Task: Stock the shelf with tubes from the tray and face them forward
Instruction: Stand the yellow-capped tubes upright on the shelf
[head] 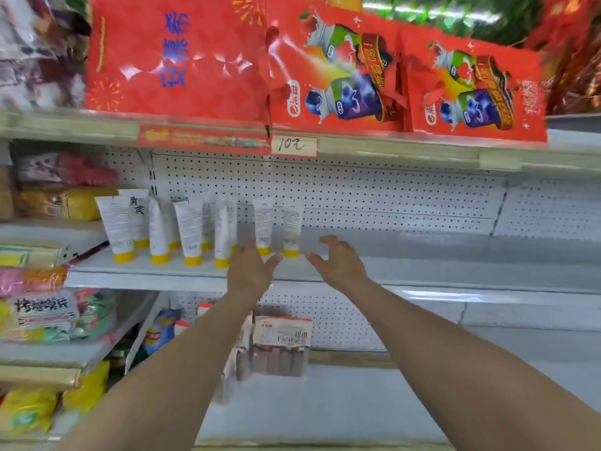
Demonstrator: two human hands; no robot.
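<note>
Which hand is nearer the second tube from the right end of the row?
Left. The left hand is by the yellow cap of the second-from-right tube; the right hand is beyond the end tube, further right.

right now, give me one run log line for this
left hand: open, empty, at right end of tubes | right hand: open, empty | tubes: upright on yellow caps, left part of shelf | tray: not in view

Tubes [190, 227]: white bodies, yellow caps; exact count unclear through blur.
Pose: upright, standing on their caps, crimped ends up.
Location: left part of the white shelf [422, 271], close together in a front row and a back row.
Facing: front-row tubes show fine print and barcodes; one back-row tube [138, 206] shows large dark characters.
Rightmost tube [291, 227]: upright, blurred, near its neighbour.
</note>
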